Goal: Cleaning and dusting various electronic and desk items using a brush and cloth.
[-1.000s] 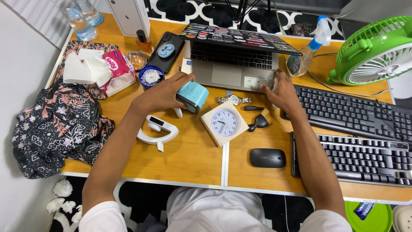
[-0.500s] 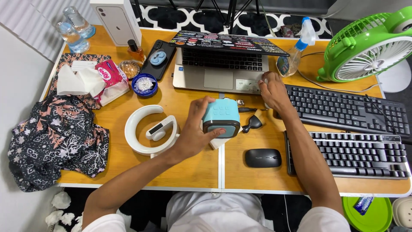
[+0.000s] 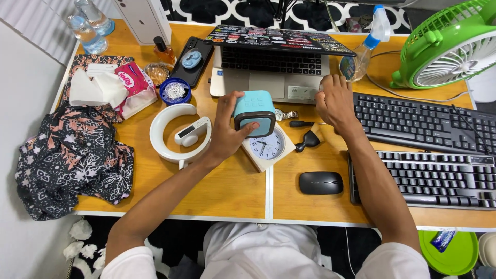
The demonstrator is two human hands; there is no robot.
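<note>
My left hand (image 3: 226, 132) grips a small light-blue cube-shaped gadget with a dark face (image 3: 253, 113), held just above a square white desk clock (image 3: 267, 146). Behind the cube lies a silver wristwatch (image 3: 285, 114). My right hand (image 3: 336, 102) rests with fingers curled at the front right corner of a half-open laptop (image 3: 274, 72), beside a black keyboard (image 3: 423, 125); whether it holds anything is hidden. A white ring-shaped device (image 3: 178, 135) lies left of my left hand.
A black mouse (image 3: 321, 182), a second black keyboard (image 3: 423, 179), a small black brush (image 3: 309, 140), a green fan (image 3: 447, 49), a spray bottle (image 3: 363, 53), a phone (image 3: 191, 61), a blue bowl (image 3: 175, 91), tissues (image 3: 98, 88), patterned cloth (image 3: 72, 155), water bottles (image 3: 85, 31).
My left hand carried the blue cube from beside the laptop toward me, then back a little, now above the clock. My right hand stayed at the laptop's corner. The view shifted slightly.
</note>
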